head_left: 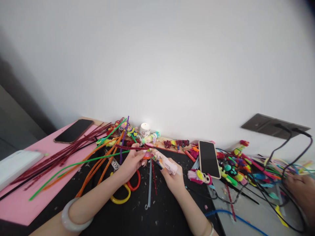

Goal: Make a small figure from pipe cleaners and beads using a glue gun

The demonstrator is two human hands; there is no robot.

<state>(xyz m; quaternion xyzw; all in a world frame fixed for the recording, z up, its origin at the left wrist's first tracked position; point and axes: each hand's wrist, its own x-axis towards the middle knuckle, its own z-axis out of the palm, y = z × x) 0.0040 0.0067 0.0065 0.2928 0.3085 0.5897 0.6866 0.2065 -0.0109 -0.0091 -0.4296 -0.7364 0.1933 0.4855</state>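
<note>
My left hand (pixel 134 160) pinches a small pink and orange pipe-cleaner piece (pixel 147 154), partly hidden by the fingers. A dark red glittery pipe cleaner (pixel 129 147) runs out to the left from the same fingers. Closed around a pale pink, patterned glue gun (pixel 163 160), my right hand (pixel 173 178) points its tip at that piece. Scissors (pixel 120 196) with yellow and red handles lie under my left wrist. Below the hands, a pale blue-grey stick (pixel 150 185) rests on the black surface.
Loose pipe cleaners (pixel 91 157) spread over a pink sheet (pixel 27 209) with a dark phone (pixel 73 130). A paper cup (pixel 144 128) stands by the wall. Right: another phone (pixel 210 159), pipe-cleaner figures (pixel 200 177), cables (pixel 290 170) and another person's hand (pixel 299 190).
</note>
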